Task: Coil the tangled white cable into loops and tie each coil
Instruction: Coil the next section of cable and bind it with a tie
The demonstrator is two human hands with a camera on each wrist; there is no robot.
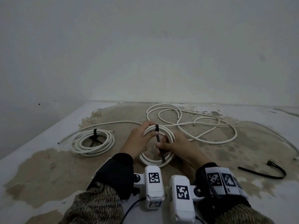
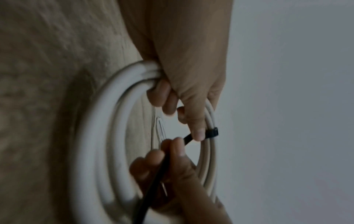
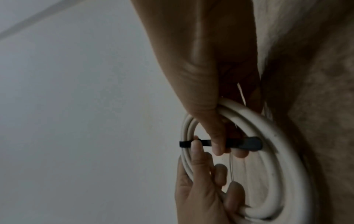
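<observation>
left hand [image 1: 139, 139] curls round white cable coil [image 1: 155, 160] top, thumb by black tie [image 1: 157, 136]; right hand [image 1: 175, 147] grip pinches tie tail, held above counter [image 1: 48, 167].

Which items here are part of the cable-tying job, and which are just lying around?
In the job:
- coil in hand, held by left hand
- black tie, pulled by right hand
- tied coil
- loose cable
- spare tie

Lying about:
- nothing visible

Head high; wrists close, sharing coil [image 1: 157, 143].
</observation>
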